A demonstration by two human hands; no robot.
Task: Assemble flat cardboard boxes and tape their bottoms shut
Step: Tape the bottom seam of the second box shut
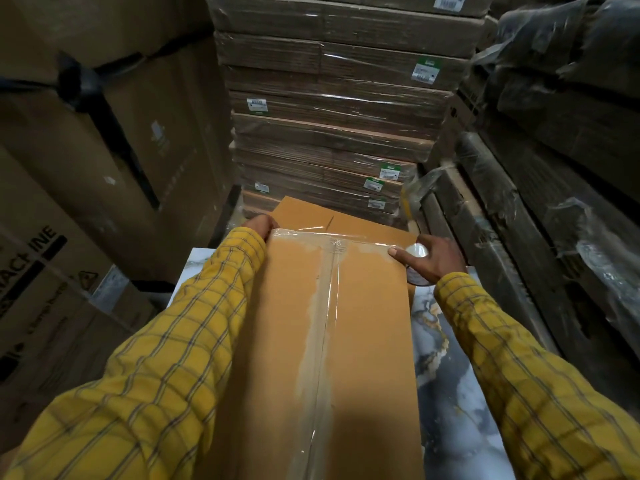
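Observation:
A brown cardboard box [367,327] stands bottom-up in front of me, its two flaps closed. Clear tape [329,306] runs down the centre seam, and a second strip [329,237] crosses the far edge. My left hand [260,224] grips the far left corner of the box at the end of that strip. My right hand [431,259] holds a roll of clear tape [417,252] at the far right corner, thumb pressing the strip onto the box. Another flat cardboard sheet [311,211] lies beyond the box.
The box rests on a marble-patterned table [446,358]. A tall stack of wrapped flat cartons [332,126] stands straight ahead. Large printed cartons [86,168] wall the left side, and plastic-wrapped bundles [554,168] crowd the right.

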